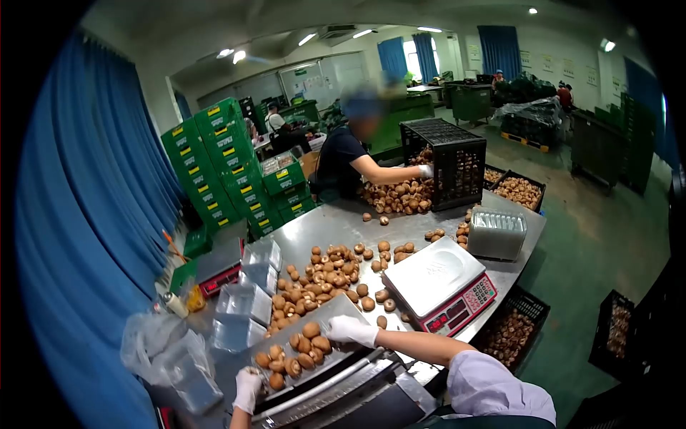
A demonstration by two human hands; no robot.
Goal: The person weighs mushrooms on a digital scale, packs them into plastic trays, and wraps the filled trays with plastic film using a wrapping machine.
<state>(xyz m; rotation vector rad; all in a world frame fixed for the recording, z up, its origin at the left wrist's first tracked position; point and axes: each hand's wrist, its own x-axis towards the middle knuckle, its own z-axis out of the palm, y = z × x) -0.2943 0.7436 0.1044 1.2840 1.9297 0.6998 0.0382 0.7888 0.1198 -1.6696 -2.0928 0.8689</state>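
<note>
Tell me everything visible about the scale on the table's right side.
The scale has a flat, rectangular, silvery platform, apparently metal, with faint markings, above a reddish-pink front panel holding a keypad and red-lit digits too small to read. It stands on the metal table, turned at an angle. A few mushrooms lie close along its left side; the right hand is near, not touching.

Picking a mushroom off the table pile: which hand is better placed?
Right, probably: the right hand is closer to the pile; the left hand has mushrooms in the tray between it and the pile.
</note>
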